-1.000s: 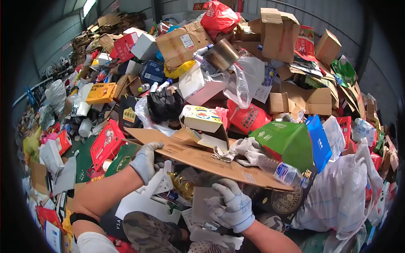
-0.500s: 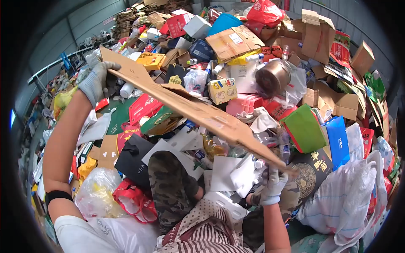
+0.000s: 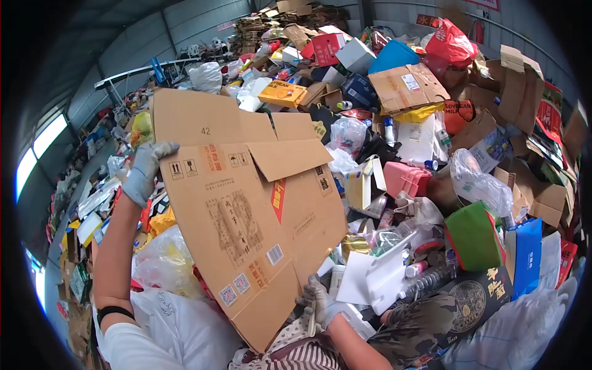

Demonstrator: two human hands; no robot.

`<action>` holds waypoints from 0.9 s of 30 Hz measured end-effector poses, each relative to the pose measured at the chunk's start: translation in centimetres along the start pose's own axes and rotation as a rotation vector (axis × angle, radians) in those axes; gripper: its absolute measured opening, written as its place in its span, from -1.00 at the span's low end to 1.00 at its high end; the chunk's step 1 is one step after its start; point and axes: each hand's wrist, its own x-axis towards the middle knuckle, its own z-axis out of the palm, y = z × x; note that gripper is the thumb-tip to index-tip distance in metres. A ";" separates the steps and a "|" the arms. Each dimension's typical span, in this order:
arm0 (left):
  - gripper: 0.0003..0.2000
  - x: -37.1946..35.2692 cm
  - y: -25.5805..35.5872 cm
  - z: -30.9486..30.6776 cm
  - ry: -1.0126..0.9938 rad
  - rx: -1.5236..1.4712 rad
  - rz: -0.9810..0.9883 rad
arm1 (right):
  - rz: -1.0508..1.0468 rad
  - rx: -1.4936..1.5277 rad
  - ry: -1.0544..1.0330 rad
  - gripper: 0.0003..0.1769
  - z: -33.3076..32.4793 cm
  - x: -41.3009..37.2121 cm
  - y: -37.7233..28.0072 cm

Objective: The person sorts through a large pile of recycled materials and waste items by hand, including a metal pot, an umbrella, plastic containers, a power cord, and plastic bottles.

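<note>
A flattened cardboard box [image 3: 246, 209] with printing, QR codes and a barcode is held up at a slant in front of me, its broad face turned to my view. My left hand [image 3: 148, 172], in a grey-white work glove, is closed on its left edge. Lower down, my gloved right hand [image 3: 320, 302] has its fingers curled at the box's lower right edge. A loose flap folds over the upper part of the sheet. White foam pieces [image 3: 370, 271] lie just beyond my right hand.
A heap of mixed waste spreads all around: a pink case [image 3: 407, 179], a green bag [image 3: 475, 237], a blue bag [image 3: 525, 256] and a black printed panel [image 3: 475, 302]. Behind stand a red plastic bag [image 3: 452, 43] and a blue tub [image 3: 393, 57]. White sacks [image 3: 179, 320] lie close by my legs.
The cardboard has turned from nearly edge-on to broad face toward me. My right hand has moved left and down with its edge. The view has swung left.
</note>
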 end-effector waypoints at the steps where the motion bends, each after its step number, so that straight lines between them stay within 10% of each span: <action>1: -0.74 -0.6 -1.6 -1.1 0.014 0.017 -0.113 | -0.008 -0.045 0.084 -0.30 0.0 0.2 0.7; 3: -0.74 -2.6 -4.0 -1.0 0.131 -0.168 -0.174 | -0.358 -0.128 0.275 -0.27 -4.9 8.3 5.8; 7: -0.57 -5.3 -8.0 -0.7 0.095 -0.323 -0.434 | -0.357 0.093 0.235 -0.43 -3.0 3.5 1.2; 13: -0.51 -13.7 -9.5 8.7 -0.593 -0.929 -0.892 | -0.367 0.055 -0.012 -0.57 -5.1 2.8 -1.9; 17: -0.57 -13.3 -10.6 11.1 -0.363 -1.090 -0.912 | -0.368 0.291 -0.239 -0.46 -2.6 0.8 -2.8; 23: -0.60 -13.6 -7.6 -0.5 0.004 -1.261 -0.863 | -0.741 -0.037 0.109 -0.58 10.8 -9.0 -2.6; 27: -0.64 -17.8 -6.1 -12.2 0.224 -1.385 -0.583 | -0.401 -0.421 -0.007 -0.43 3.3 3.4 -8.8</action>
